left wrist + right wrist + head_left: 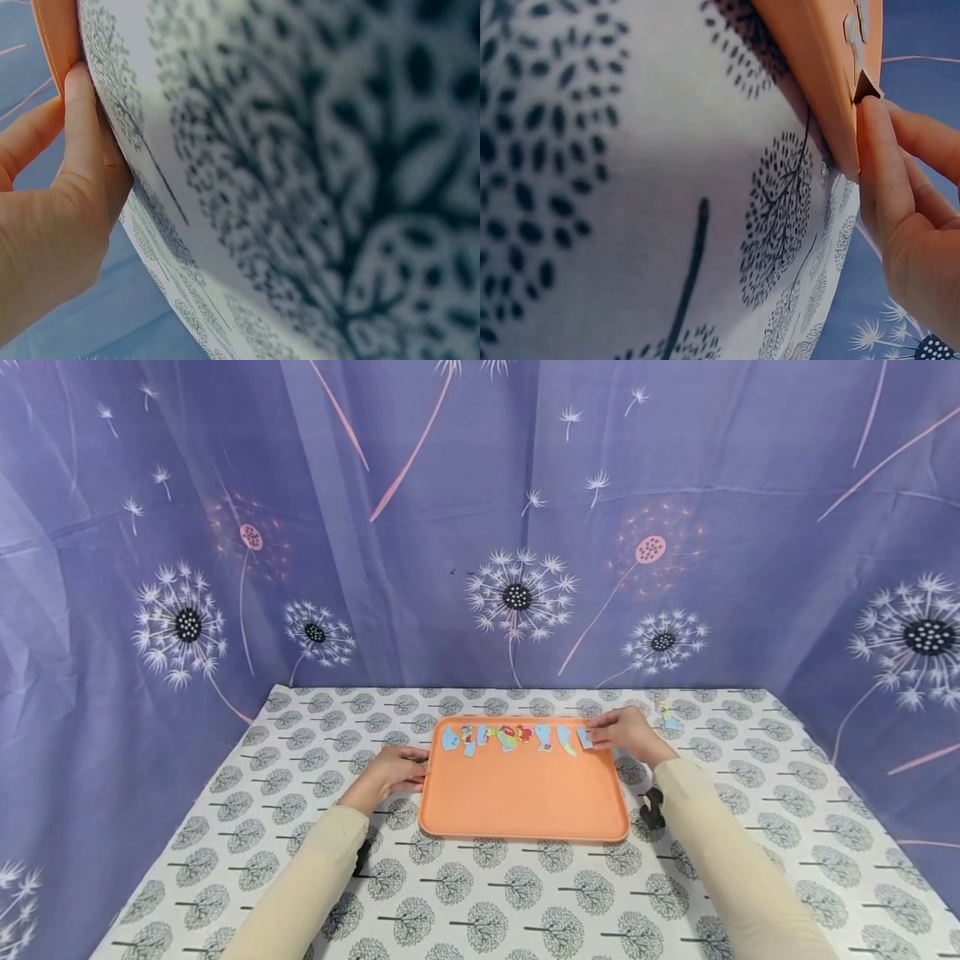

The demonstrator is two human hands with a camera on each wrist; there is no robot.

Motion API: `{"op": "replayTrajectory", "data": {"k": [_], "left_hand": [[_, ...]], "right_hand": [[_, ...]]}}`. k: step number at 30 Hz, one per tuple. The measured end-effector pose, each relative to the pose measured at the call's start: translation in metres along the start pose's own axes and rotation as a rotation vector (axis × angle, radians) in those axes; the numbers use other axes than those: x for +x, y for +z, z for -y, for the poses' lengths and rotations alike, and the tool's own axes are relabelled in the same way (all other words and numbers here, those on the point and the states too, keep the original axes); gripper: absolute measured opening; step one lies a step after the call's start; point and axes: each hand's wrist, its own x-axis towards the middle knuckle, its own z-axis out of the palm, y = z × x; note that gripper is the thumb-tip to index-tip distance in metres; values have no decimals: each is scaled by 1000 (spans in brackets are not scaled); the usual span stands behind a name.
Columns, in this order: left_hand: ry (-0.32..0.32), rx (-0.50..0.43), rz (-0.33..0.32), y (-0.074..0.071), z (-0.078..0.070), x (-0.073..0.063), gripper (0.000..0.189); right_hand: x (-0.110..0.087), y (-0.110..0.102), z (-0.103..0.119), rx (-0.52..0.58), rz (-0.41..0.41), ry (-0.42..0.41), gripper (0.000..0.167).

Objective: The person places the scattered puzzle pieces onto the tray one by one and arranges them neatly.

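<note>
An orange tray (pixel 525 797) lies on the patterned tablecloth. Along its far side runs a row of several cut-out picture pieces like jigsaw pieces (pixel 507 739), mostly light blue with red and green printing. At the row's right end my right hand (pixel 628 733) pinches a light blue puzzle piece (pixel 585 739) between thumb and fingertips. The right wrist view shows that puzzle piece (pixel 867 87) tilted up, its dark underside visible, close over the tray. My left hand (pixel 392 771) touches the tray's left edge with nearly straight fingers; the left wrist view shows fingertips against the rim (pixel 58 45).
More small printed pieces (pixel 667 717) lie on the cloth beyond the tray's far right corner. The table is covered by a white cloth (pixel 457 881) with tree prints. A purple dandelion curtain (pixel 420 568) hangs behind the table and along both sides.
</note>
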Motion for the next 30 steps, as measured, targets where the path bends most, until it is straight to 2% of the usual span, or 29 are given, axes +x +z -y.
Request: {"op": "replayTrajectory", "data": {"k": [7, 16, 21, 25, 30], "left_hand": [[-2, -6, -2, 0, -1, 0, 42], [-2, -15, 6, 1, -3, -4, 42], [2, -10, 4, 0, -3, -4, 41], [4, -7, 7, 0, -2, -3, 41], [1, -1, 7, 1, -2, -2, 41]], "right_hand": [[-2, 1, 2, -17, -19, 3, 31], [-8, -4, 7, 5, 22, -24, 34], [-10, -12, 8, 32, 34, -39, 36], [-13, -21, 6, 7, 37, -77, 40], [-13, -37, 0, -1, 13, -68, 46]]}}
